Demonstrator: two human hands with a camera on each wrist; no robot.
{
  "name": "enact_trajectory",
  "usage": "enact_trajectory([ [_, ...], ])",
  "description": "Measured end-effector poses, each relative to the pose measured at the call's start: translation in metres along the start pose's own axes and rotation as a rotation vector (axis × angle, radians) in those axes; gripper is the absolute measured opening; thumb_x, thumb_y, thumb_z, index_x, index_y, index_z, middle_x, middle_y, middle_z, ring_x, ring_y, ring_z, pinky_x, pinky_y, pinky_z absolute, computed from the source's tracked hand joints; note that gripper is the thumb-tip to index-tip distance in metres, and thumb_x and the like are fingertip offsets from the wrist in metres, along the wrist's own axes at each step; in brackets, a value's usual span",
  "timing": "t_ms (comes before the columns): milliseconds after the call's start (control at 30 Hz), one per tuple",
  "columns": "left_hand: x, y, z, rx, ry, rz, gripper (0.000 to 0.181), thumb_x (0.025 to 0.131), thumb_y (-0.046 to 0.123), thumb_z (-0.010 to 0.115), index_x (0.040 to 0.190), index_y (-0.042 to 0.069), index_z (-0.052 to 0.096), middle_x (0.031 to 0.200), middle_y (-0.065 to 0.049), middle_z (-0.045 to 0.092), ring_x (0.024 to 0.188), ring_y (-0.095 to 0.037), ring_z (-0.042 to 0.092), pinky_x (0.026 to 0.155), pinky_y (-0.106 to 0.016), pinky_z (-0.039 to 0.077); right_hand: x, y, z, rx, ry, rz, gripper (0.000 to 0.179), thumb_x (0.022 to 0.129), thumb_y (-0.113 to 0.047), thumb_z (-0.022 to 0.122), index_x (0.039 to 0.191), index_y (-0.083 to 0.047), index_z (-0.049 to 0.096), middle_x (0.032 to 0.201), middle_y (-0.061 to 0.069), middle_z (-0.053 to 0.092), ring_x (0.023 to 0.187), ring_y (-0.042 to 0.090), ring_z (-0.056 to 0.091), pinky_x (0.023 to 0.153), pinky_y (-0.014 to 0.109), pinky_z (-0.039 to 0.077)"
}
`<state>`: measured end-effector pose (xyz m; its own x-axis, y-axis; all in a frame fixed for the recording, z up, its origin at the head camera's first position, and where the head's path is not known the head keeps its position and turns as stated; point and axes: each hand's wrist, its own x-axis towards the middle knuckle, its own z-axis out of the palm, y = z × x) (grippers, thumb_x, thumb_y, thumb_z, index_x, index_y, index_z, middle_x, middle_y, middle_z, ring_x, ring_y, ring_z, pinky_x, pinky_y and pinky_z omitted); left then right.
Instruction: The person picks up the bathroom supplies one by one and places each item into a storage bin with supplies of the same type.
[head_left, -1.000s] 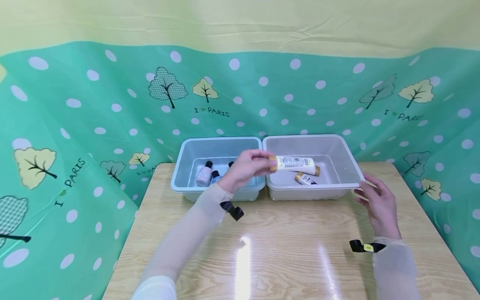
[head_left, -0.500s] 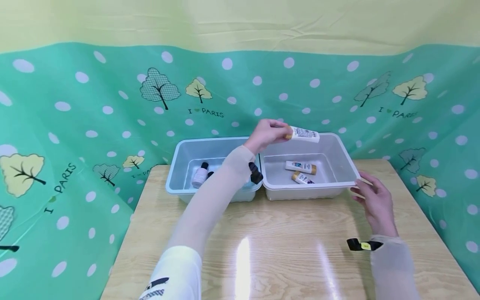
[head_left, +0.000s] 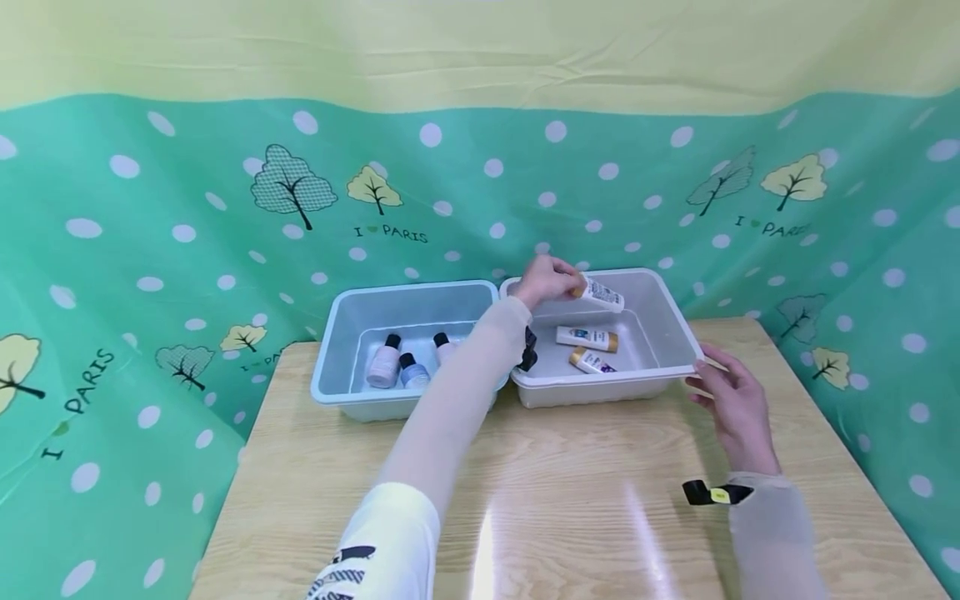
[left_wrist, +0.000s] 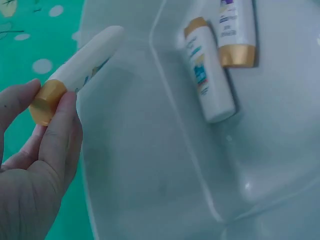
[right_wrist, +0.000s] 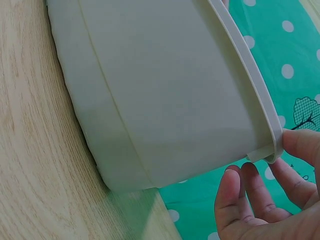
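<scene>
My left hand (head_left: 549, 280) pinches a white squeeze tube (head_left: 602, 295) by its gold cap, over the back part of the white bin (head_left: 660, 325). In the left wrist view the thumb and fingers close round the cap (left_wrist: 46, 102), and the tube body (left_wrist: 92, 57) slants up and away. Two more white tubes with gold caps lie on the bin's floor: one tube (head_left: 585, 338) farther back, another tube (head_left: 592, 361) nearer the front. My right hand (head_left: 738, 408) holds the bin's front right corner, with its thumb and forefinger at the rim (right_wrist: 272, 135).
Left of the white bin stands a light blue bin (head_left: 330, 350). Inside it are a pinkish bottle (head_left: 384, 367), a blue bottle (head_left: 413, 373) and another black-capped bottle (head_left: 444, 343), partly behind my left sleeve. A polka-dot cloth (head_left: 450, 183) hangs behind the wooden table (head_left: 577, 467).
My left hand has carried the tube from the front middle to the back of the white bin, first rising, then lowering slightly. The right hand keeps its hold on the corner.
</scene>
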<state>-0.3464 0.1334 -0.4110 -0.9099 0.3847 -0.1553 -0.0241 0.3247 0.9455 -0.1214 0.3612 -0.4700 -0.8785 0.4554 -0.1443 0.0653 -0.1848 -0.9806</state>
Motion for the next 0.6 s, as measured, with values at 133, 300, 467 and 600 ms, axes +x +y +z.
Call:
enact_trajectory([
  [133, -0.001, -0.009, 0.009, 0.062, -0.014, -0.054, 0.009, 0.078, 0.015, 0.074, 0.086, 0.013, 0.071, 0.084, 0.001, 0.064, 0.074, -0.014, 0.062, 0.067, -0.029, 0.054, 0.0, -0.002, 0.001, 0.008, 0.0, -0.006, 0.05, 0.083, -0.02, 0.07, 0.129, -0.011, 0.053, 0.113, 0.006, 0.06, 0.086, 0.018, 0.063, 0.066, 0.027, 0.054],
  [300, -0.001, -0.021, 0.013, 0.04, -0.011, -0.16, 0.007, 0.079, 0.009, 0.072, 0.084, 0.009, 0.068, 0.083, -0.002, 0.064, 0.073, -0.017, 0.062, 0.065, -0.029, 0.054, 0.0, 0.001, 0.005, 0.0, 0.014, -0.017, 0.05, 0.082, -0.019, 0.071, 0.128, -0.009, 0.054, 0.106, 0.005, 0.062, 0.083, 0.016, 0.064, 0.064, 0.027, 0.054],
  [467, 0.0, -0.022, 0.012, 0.047, 0.0, -0.182, 0.008, 0.078, 0.011, 0.072, 0.085, 0.01, 0.067, 0.085, -0.002, 0.062, 0.077, -0.017, 0.061, 0.067, -0.03, 0.054, 0.0, 0.003, 0.003, -0.004, 0.033, -0.012, 0.049, 0.082, -0.019, 0.071, 0.128, -0.009, 0.054, 0.104, 0.004, 0.063, 0.084, 0.018, 0.064, 0.064, 0.028, 0.054],
  [600, -0.002, -0.012, 0.008, 0.113, 0.028, -0.128, 0.014, 0.076, 0.02, 0.075, 0.086, 0.013, 0.067, 0.086, 0.001, 0.062, 0.079, -0.015, 0.058, 0.069, -0.029, 0.052, 0.001, 0.003, 0.002, -0.012, 0.028, -0.011, 0.05, 0.083, -0.021, 0.07, 0.129, -0.011, 0.053, 0.109, 0.005, 0.06, 0.09, 0.02, 0.062, 0.064, 0.026, 0.054],
])
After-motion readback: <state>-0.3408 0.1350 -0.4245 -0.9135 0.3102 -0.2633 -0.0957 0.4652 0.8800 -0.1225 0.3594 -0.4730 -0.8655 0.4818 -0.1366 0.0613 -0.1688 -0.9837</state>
